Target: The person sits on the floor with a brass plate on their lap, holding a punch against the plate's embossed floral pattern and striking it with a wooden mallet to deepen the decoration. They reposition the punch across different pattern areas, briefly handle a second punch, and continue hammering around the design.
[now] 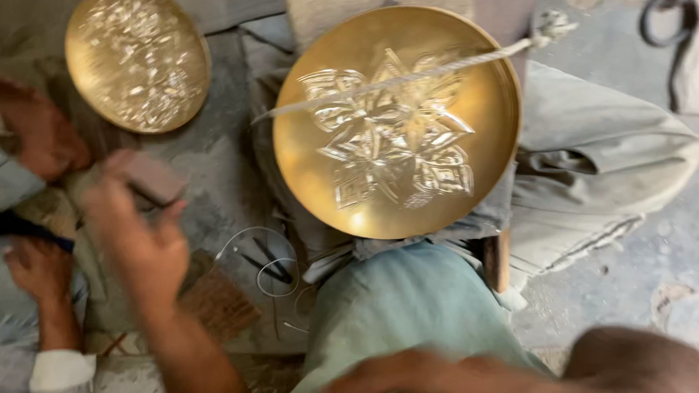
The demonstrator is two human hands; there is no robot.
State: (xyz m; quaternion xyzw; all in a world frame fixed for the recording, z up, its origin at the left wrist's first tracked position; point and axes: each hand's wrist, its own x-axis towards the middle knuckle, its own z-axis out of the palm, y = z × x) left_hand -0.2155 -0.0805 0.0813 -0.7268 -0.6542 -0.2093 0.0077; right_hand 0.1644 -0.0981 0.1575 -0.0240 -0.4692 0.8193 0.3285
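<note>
A: Brownish block, gripped in the left hand [135,229], blurred — fingers closed round the small block [154,177], w/ a dark thin tip poking out at 3 o'clock. Held up off the floor, prob. mid-swing.

B: Right hand?

A: Right hand [405,379] at 6 o'clock, too smeared to tell if open or closed. Nothing visibly in it.

B: And the big brass plate [337,103]?

A: Centre frame, propped on the cloth-covered lap [401,296], tilted toward the camera so the engraved flower faces up. A rope [407,76] runs across it toward 2 o'clock, looks like it pins the plate steady.

B: Other stuff?

A: Second engraved plate [138,60] at 11 o'clock on the floor [665,238], set aside. Another person's hand [42,269] at 9 o'clock, apart.
</note>
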